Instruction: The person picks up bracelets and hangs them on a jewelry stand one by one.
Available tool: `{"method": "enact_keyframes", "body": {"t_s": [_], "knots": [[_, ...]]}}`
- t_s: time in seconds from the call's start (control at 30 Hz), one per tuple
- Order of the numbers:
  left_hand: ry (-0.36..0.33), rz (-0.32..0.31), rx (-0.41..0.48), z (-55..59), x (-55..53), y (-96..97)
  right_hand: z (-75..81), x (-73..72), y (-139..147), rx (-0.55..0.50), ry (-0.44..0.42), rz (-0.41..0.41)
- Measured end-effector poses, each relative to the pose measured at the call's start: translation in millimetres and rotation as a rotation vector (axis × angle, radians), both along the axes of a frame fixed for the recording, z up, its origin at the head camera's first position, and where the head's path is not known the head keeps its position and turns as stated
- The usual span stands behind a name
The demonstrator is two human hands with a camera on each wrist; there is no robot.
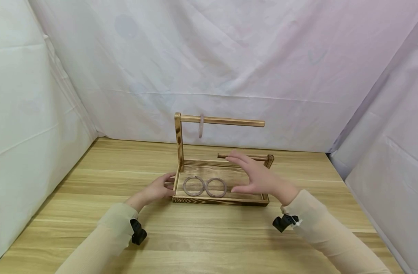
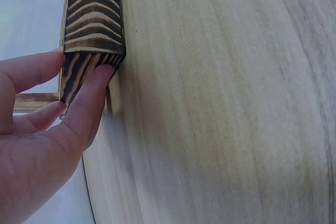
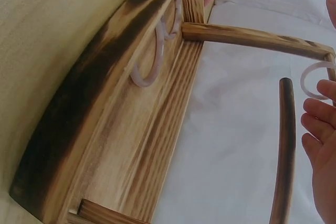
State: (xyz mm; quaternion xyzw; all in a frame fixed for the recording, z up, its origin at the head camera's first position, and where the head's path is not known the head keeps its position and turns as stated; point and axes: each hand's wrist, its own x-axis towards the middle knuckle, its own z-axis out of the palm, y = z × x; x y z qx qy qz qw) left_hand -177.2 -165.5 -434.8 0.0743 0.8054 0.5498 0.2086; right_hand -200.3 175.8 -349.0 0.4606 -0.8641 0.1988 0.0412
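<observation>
On the tray (image 1: 220, 201), we note two rings (image 1: 204, 186) aligned lengthwise, just left of the nearer, spread right hand (image 1: 258, 179); left hand (image 1: 157, 189), fingers unclenched, touches the tray's end

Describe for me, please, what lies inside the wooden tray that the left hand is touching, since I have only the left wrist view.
Observer: Two rings lie side by side in the tray, by its front wall.
Operator: Thank you; is anything hanging above them?
Observer: Yes, a third ring hangs around the upper bar, nearer the post than the free end.
Operator: Could you also tell me what is at the far end from my view?
Observer: The right hand is there, thumb and fingers apart, holding nothing.
</observation>
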Motion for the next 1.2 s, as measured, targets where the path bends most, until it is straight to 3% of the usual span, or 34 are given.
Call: {"method": "enact_keyframes", "body": {"t_s": [0.43,0.67,1.0,1.2], "knots": [[-0.001,-0.007,0.01,0.2,0.8,-0.1,-16.0,7.9,-5,0.036,0.02,0.072],[-0.002,-0.003,0.003,1.7,1.6,0.2,-29.3,3.4,-5,0.074,-0.004,0.043],[-0.007,-0.01,0.009,1.2,1.0,0.4,-42.6,-2.8,-6,0.158,-0.122,-0.012],[-0.002,-0.005,0.016,0.5,0.3,0.5,-50.6,-8.0,-10,0.195,-0.145,-0.044]]}}
